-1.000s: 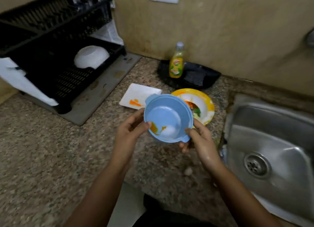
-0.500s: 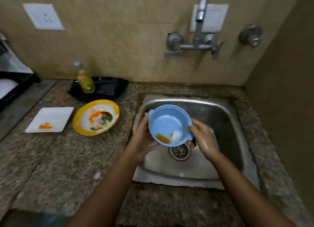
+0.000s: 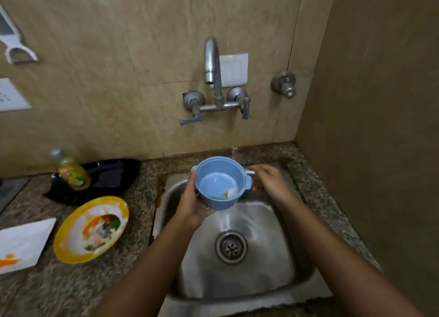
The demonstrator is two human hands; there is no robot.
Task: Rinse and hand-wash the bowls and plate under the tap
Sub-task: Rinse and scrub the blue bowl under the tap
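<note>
**Right hand off the bowl; left hand carries it alone under the tap**

Blue bowl [image 3: 221, 183]: over the sink [image 3: 273, 257], up toward its back edge, and tipped a little toward me. There is an orange smear on the inner floor at the bowl's 5 o'clock. The bowl is not rinsed yet.

Left hand [image 3: 192, 202]: grips the bowl from its 8 o'clock, with the thumb on the near rim and the fingers wrapped under the base. It takes the full weight.

Right hand [image 3: 268, 179]: at the bowl's 3 o'clock, just apart from the side handle and blurred. The fingers are loosely bent and I can see nothing in them.

Change: half a second ago both hands held the bowl, the right pinching that side handle, and the bowl hung lower, over the drain [image 3: 231, 247]. A second ago it was over the counter [image 3: 71, 288], beside the yellow bowl [image 3: 59, 244]. So the carry to the sink is done and one hand is now free.

Judgement: the free hand is most likely headed for a tap lever [image 3: 191, 120] at 12 o'clock. I see no stream at the spout [image 3: 212, 62], so the water needs turning on before rinsing starts. The risk is that a one-handed grip lets the bowl tip when the water hits it.

Outward: the drain is at the bowl's 6 o'clock. The yellow bowl, with food residue, is at 8 o'clock on the counter. The white plate [image 3: 23, 240], marked with orange, is farther out the same way. The soap bottle [image 3: 73, 173] stands at 9 o'clock against the black tray [image 3: 114, 176]. Both dishes are still unwashed.
</note>
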